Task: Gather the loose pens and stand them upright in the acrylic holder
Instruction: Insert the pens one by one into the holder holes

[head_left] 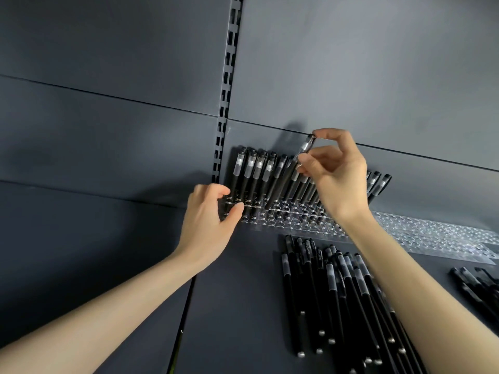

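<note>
Behind your right hand (pixel 334 174), the row of upright black clear-capped pens (pixel 256 174) and the dark grey back panel (pixel 405 168) block the rear. Below it, the front holes of the clear acrylic holder (pixel 286 215) stand open. A heap of loose black pens (pixel 332 292) crowds the dark grey shelf (pixel 243 292) under that wrist.

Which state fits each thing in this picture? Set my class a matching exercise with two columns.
Things:
1 left hand
2 right hand
3 loose pens
4 standing pens

States:
A lie flat on the shelf
B pinches the cap of a tilted pen
C upright in the acrylic holder
D holds that holder's left end

Pairs: 1-D, 2-B, 3-A, 4-C
</note>
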